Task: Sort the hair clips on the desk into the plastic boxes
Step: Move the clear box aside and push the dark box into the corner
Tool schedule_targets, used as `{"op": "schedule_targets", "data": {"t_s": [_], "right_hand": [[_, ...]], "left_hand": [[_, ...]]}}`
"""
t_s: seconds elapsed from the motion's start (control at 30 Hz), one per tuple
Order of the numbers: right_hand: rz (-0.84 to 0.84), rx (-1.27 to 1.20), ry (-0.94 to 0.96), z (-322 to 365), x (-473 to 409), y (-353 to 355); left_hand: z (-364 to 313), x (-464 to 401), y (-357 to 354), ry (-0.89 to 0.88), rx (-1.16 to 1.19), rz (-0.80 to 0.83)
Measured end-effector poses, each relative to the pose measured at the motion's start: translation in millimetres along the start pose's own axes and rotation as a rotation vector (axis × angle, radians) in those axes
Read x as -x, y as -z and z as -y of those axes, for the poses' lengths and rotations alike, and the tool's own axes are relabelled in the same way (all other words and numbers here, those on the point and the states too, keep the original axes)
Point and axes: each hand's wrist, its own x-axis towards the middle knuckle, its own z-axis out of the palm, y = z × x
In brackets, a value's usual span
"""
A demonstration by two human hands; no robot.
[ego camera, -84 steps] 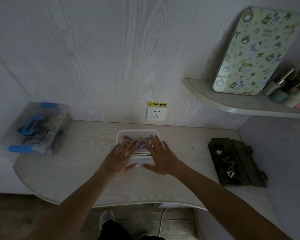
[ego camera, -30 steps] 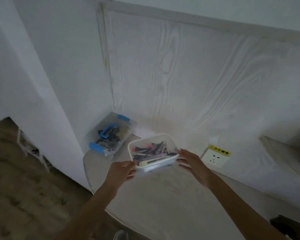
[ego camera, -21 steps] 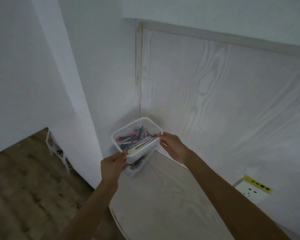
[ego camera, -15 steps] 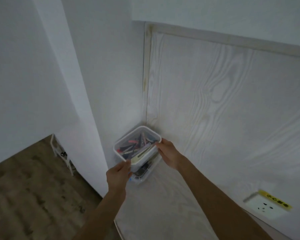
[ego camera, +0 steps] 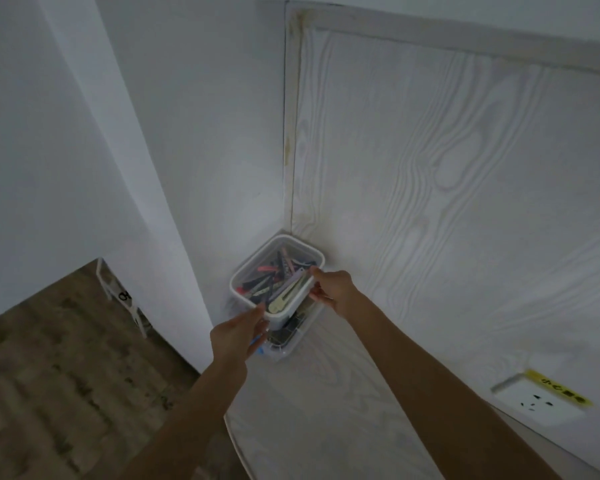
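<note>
Both hands are on the white box (ego camera: 278, 277) of hair clips (ego camera: 274, 284), the left hand (ego camera: 238, 332) pinching its near rim, the right hand (ego camera: 331, 287) clamped on the side rim. It sits atop the clear box (ego camera: 293, 336) tucked in the desk's (ego camera: 326, 393) far left corner. To finish this well, I'd say keep it level, square its base over the lid below, and ease off one hand at a time so nothing slides. Compared with half a second ago, the box has dropped lower and further into the corner, nearly hiding the clear box. Almost three seconds back it sat mid-desk by the wall socket (ego camera: 537, 403).
</note>
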Motion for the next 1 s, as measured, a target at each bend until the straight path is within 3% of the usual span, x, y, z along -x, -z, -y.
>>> {"op": "schedule_targets", "data": {"t_s": [0.23, 0.4, 0.73, 0.9, 1.0], "right_hand": [[0.163, 0.166, -0.014, -3, 62, 29], [0.116, 0.155, -0.002, -37, 120, 126], [-0.502, -0.006, -0.112, -207, 280, 360], [-0.742, -0.225, -0.171, -277, 362, 425], [-0.867, -0.384, -0.251, -312, 391, 444]], "left_hand": [[35, 28, -6, -0.034, 0.072, -0.028], [75, 70, -56, -0.023, -0.152, 0.266], [234, 187, -185, -0.092, -0.851, 0.918], [327, 242, -236, -0.075, -1.147, 1.149], [368, 263, -262, -0.21, -1.286, 1.25]]}}
